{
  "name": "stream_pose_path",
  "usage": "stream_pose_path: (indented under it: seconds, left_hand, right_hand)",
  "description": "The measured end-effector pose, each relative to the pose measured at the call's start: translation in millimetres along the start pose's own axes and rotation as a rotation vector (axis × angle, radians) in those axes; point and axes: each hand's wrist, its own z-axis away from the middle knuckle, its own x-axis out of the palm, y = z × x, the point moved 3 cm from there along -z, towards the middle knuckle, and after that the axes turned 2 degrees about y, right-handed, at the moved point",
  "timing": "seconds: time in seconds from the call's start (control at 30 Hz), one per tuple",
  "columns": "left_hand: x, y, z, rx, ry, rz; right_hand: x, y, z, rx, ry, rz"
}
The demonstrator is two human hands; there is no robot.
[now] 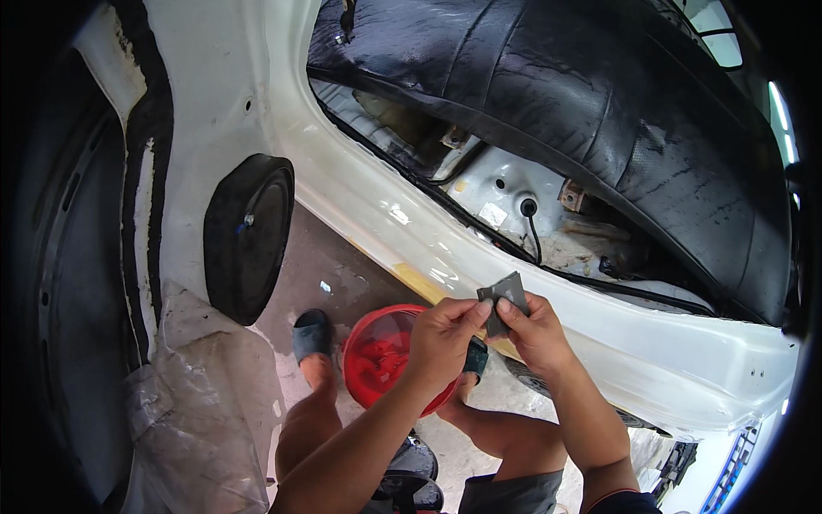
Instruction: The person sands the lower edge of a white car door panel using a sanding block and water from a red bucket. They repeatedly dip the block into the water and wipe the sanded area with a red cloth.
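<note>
Fingers point(512, 314) pinch grey sheet point(506, 289) above floor point(317, 248), near white sill point(411, 227).

A small, thin, dark-grey rectangular sheet point(502, 289), slightly tilted, between the thumbs and fingers of both hands point(440, 332).

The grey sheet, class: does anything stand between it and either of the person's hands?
Nothing visible does: the left hand and the right hand both pinch the grey sheet directly.
</note>
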Motion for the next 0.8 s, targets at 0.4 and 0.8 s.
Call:
stream_pose_path:
  seconds: [0.4, 0.8]
  left_hand:
    - [8, -28, 6, -0.148, -0.156, -0.333]
    - [9, -26, 9, -0.179, -0.134, -0.244]
  right_hand:
    - [-9, -14, -127, -0.803, 0.362, 1.318]
    - [-6, -1, -147, -0.756, 0.225, 1.624]
